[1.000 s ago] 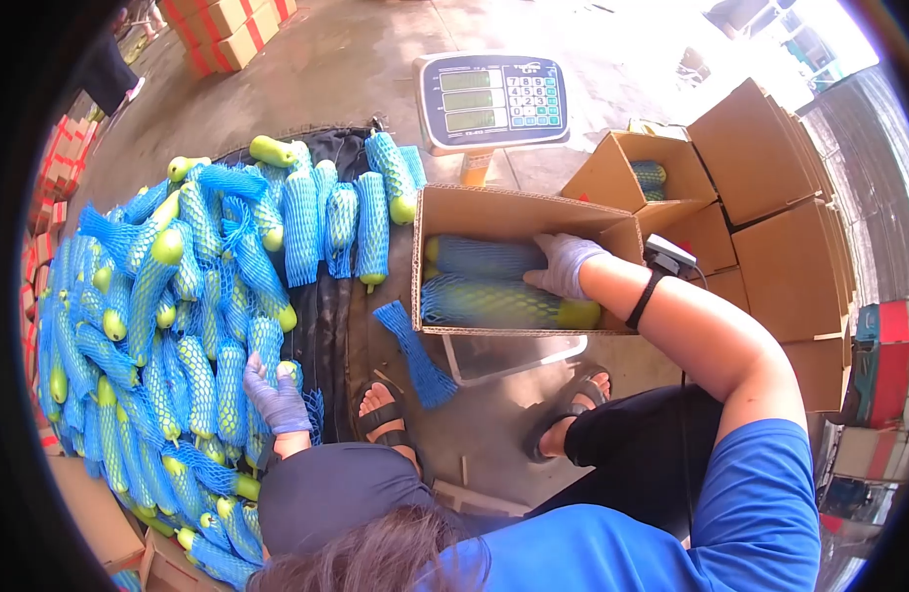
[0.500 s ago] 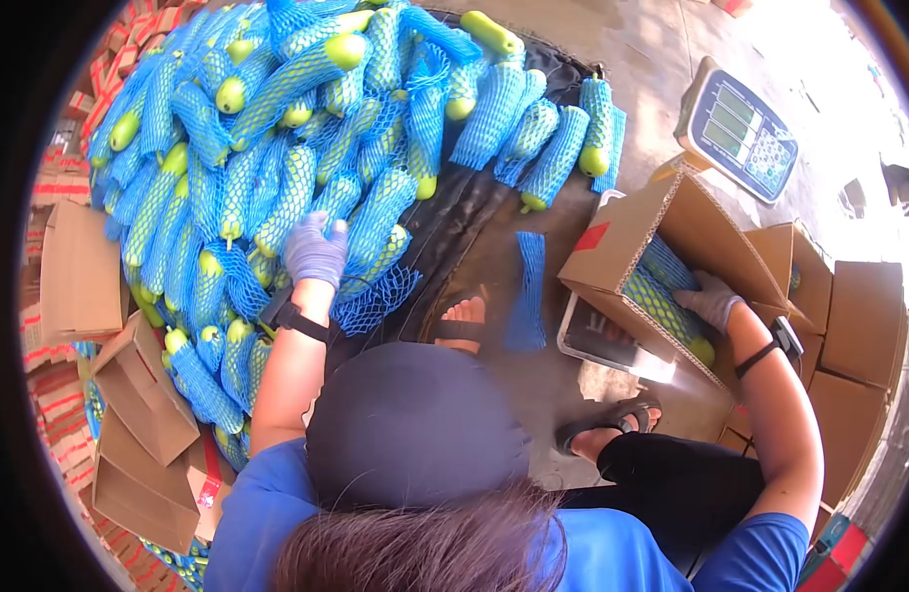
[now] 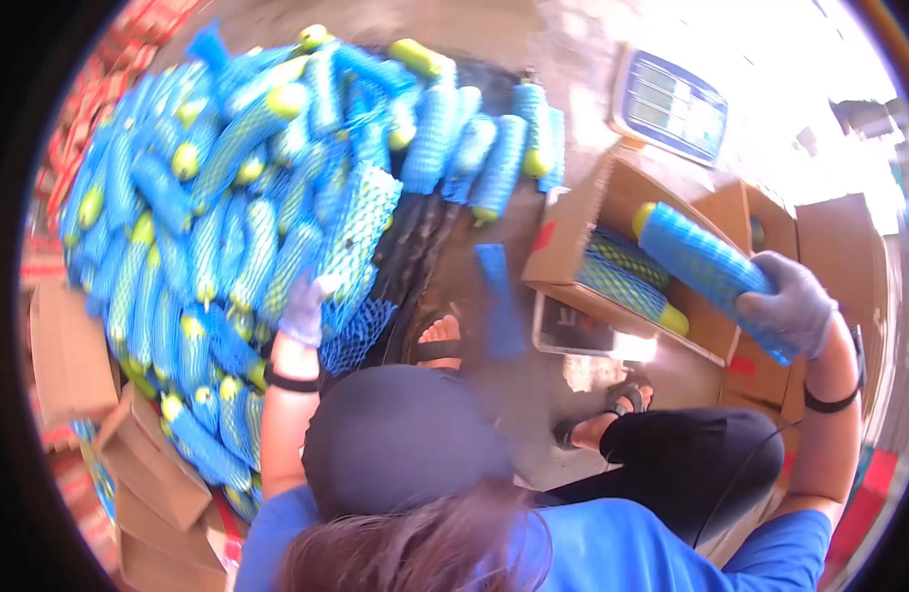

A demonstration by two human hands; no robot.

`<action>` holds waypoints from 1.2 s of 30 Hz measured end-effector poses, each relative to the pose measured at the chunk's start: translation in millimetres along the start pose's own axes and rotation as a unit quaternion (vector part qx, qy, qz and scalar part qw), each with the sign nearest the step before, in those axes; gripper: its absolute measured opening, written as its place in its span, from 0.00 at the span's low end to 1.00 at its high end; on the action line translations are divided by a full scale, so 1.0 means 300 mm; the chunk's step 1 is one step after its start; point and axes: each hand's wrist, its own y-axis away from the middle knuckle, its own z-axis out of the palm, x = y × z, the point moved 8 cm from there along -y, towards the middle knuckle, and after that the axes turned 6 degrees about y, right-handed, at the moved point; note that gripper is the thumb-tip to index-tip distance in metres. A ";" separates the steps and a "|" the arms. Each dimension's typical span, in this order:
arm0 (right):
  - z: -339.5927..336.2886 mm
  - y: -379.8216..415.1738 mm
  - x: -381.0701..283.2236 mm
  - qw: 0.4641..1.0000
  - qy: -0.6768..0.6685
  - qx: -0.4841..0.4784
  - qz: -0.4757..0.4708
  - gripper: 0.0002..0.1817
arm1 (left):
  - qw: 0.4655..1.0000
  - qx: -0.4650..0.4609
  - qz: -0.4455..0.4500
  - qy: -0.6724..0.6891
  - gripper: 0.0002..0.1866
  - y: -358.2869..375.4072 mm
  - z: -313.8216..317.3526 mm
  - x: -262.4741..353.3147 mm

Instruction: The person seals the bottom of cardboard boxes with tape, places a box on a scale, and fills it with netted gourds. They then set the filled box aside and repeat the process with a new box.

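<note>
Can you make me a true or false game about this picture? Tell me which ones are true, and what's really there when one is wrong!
1. The right hand holds a gourd. True.
2. Two other gourds lie in the box. True.
3. The left hand is at the pile. True.
4. The pile's nets are red. False: they are blue.
5. Both hands are bare. False: both wear gloves.
6. The scale's screen is inside the box. False: it is outside, beyond the box.
</note>
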 end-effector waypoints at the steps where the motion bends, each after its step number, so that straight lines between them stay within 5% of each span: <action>1: -0.029 0.055 0.066 0.993 -0.115 0.005 -0.022 0.31 | 0.998 -0.059 0.020 -0.006 0.30 -0.008 0.104 0.094; 4: -0.076 0.249 0.199 0.937 -0.332 0.089 -0.059 0.46 | 0.965 -0.234 0.118 -0.009 0.44 0.027 0.518 0.454; 6: -0.075 0.358 0.231 0.907 -0.397 0.123 -0.062 0.47 | 0.934 -0.338 0.076 -0.085 0.45 0.044 0.781 0.623; 8: -0.068 0.440 0.264 0.873 -0.457 0.149 -0.078 0.49 | 0.904 -0.389 0.148 -0.103 0.39 0.032 1.037 0.718; 11: -0.054 0.535 0.391 0.845 -0.489 0.201 -0.080 0.50 | 0.829 -0.480 0.131 -0.254 0.30 -0.029 1.346 0.656; 12: -0.047 0.567 0.442 0.836 -0.498 0.216 -0.078 0.51 | 0.789 -0.483 0.185 -0.332 0.27 -0.077 1.438 0.597; 16: 0.035 0.642 0.574 0.815 -0.555 0.158 -0.053 0.46 | 0.748 -0.541 0.006 -0.384 0.22 -0.147 1.666 0.286; 19: 0.085 0.677 0.666 0.794 -0.583 0.165 -0.039 0.44 | 0.668 -0.546 0.060 -0.502 0.28 -0.156 1.725 0.215; 22: 0.122 0.691 0.747 0.793 -0.577 0.193 -0.025 0.41 | 0.647 -0.533 0.037 -0.544 0.36 -0.147 1.726 0.141; 23: 0.128 0.686 0.762 0.798 -0.566 0.205 -0.034 0.38 | 0.595 -0.529 0.128 -0.592 0.46 -0.138 1.729 0.141; 26: 0.121 0.648 0.750 0.827 -0.541 0.149 -0.039 0.48 | 0.575 -0.455 0.228 -0.641 0.52 -0.030 1.729 0.223; 27: 0.093 0.631 0.715 0.831 -0.528 0.165 -0.060 0.35 | 0.647 -0.447 0.188 -0.589 0.53 0.000 1.725 0.286; 29: 0.050 0.577 0.643 0.859 -0.478 0.167 -0.080 0.34 | 0.695 -0.396 0.422 -0.427 0.53 0.090 1.691 0.467; 31: 0.007 0.503 0.553 0.884 -0.425 0.162 -0.105 0.33 | 0.664 -0.323 0.564 -0.370 0.54 0.239 1.633 0.669; 33: 0.024 0.414 0.415 0.903 -0.391 0.076 -0.161 0.31 | 0.639 -0.281 0.613 -0.370 0.52 0.343 1.570 0.749; 35: 0.069 0.347 0.277 0.905 -0.377 0.007 -0.196 0.30 | 0.513 -0.262 0.703 -0.416 0.44 0.469 1.535 0.776; 36: 0.094 0.310 0.192 0.905 -0.364 -0.050 -0.216 0.29 | 0.535 -0.292 0.681 -0.406 0.39 0.481 1.514 0.771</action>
